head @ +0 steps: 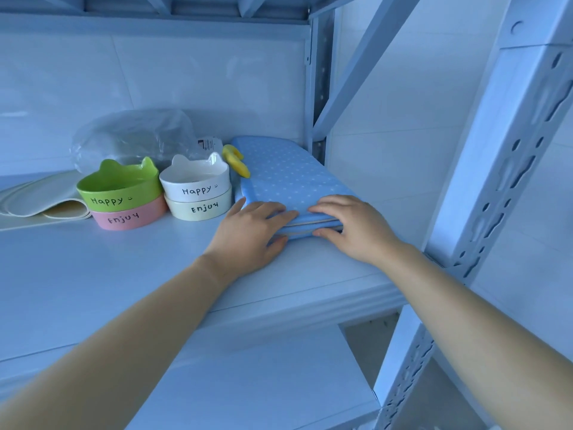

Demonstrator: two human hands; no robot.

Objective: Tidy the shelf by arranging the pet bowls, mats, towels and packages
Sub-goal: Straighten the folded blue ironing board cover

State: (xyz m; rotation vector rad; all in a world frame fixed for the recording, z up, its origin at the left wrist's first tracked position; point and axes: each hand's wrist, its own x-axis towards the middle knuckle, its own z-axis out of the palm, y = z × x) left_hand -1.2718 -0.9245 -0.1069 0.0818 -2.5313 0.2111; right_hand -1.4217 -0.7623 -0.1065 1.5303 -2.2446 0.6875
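Note:
A folded blue mat with white dots (288, 172) lies on the white shelf board (93, 274) at the right, against the corner post. My left hand (251, 234) grips its near left corner, fingers on top and thumb at the edge. My right hand (350, 225) holds the near right corner the same way. To the left stand two stacks of cat-ear bowls: a green bowl (119, 187) on a pink bowl (130, 217), and a white bowl (195, 181) on a cream bowl (200, 207).
Cream mats (40, 197) lie flat at the far left. A clear plastic package (133, 138) sits behind the bowls. A yellow item (237, 161) lies between the white bowl and the blue mat. The perforated shelf post (508, 169) stands at the right; a lower shelf (263, 383) shows below.

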